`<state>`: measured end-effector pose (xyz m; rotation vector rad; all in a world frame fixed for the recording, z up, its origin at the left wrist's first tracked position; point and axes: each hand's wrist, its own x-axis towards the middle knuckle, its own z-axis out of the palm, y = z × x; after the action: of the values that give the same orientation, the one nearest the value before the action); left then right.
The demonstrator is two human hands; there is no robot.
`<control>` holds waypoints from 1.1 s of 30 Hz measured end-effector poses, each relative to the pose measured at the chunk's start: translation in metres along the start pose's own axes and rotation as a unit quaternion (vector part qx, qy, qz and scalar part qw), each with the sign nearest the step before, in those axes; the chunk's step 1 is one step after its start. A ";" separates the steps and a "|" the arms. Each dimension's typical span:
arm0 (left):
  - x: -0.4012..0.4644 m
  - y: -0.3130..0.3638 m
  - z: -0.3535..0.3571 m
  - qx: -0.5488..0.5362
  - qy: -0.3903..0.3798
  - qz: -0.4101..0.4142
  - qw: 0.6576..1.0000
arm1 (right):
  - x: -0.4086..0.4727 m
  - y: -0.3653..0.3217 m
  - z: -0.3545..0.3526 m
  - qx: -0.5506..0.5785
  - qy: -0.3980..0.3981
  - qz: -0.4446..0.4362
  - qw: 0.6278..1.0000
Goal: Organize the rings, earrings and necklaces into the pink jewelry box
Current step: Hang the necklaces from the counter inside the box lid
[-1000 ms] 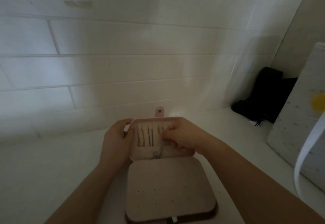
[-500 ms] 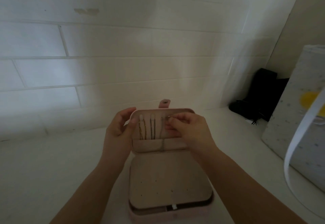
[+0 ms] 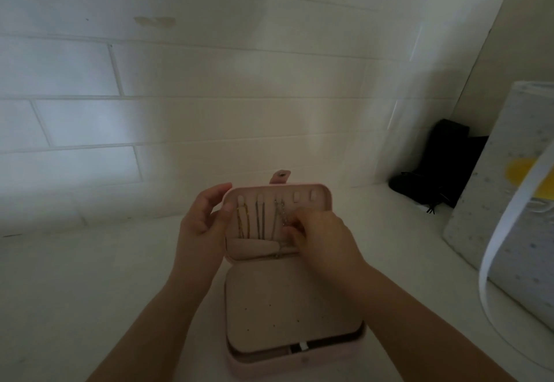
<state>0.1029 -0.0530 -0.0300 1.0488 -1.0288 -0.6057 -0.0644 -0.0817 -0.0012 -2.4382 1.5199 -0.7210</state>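
Fingers [image 3: 295,225] of the right hand [image 3: 322,237] are curled tight against the inside of the raised lid [image 3: 277,221], pinching the silver necklace [image 3: 280,216] that hangs from the third hook; the chain runs down from the hook, past the fingertips and over the edge of the lid pocket [image 3: 254,248]. Left hand [image 3: 204,225]: thumb laid on the lid's inner left edge, remaining fingers bent round its outer side, so the lid is gripped and held upright. Pink jewelry box [image 3: 295,354]: open on the white counter [image 3: 90,291], directly in front of the person, its lid standing at the far side with the snap tab [image 3: 280,176] projecting above the top edge. Inside the lid, left of the silver necklace: a gold necklace [image 3: 243,222] on the first hook and a dark necklace [image 3: 260,221] on the second, both hanging straight into the pocket. Right of the silver necklace: two bare hooks [image 3: 305,195]. Base of the box: covered by a flat beige insert [image 3: 287,303] dotted with small holes, a dark gap and a small white tab visible along its near edge. Well to the right of the box: a speckled white container [image 3: 503,201] with a yellow patch and a white strap [image 3: 506,225], and behind it a black object [image 3: 440,168] against the tiled wall [image 3: 209,81]; what that object is cannot be told
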 end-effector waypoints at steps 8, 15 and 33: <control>-0.004 0.005 -0.002 0.016 -0.026 0.024 0.999 | 0.013 -0.009 -0.012 -0.081 -0.050 0.037 0.995; -0.005 0.007 -0.003 0.029 -0.043 0.041 0.998 | 0.002 0.003 -0.021 -0.080 -0.024 -0.074 0.994; -0.005 0.009 -0.004 0.019 -0.045 0.032 0.998 | -0.005 0.014 0.006 -0.101 0.058 -0.233 0.965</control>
<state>0.1043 -0.0435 -0.0244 1.0243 -1.1528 -0.5879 -0.0746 -0.0846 -0.0138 -3.0059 1.1018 -0.8323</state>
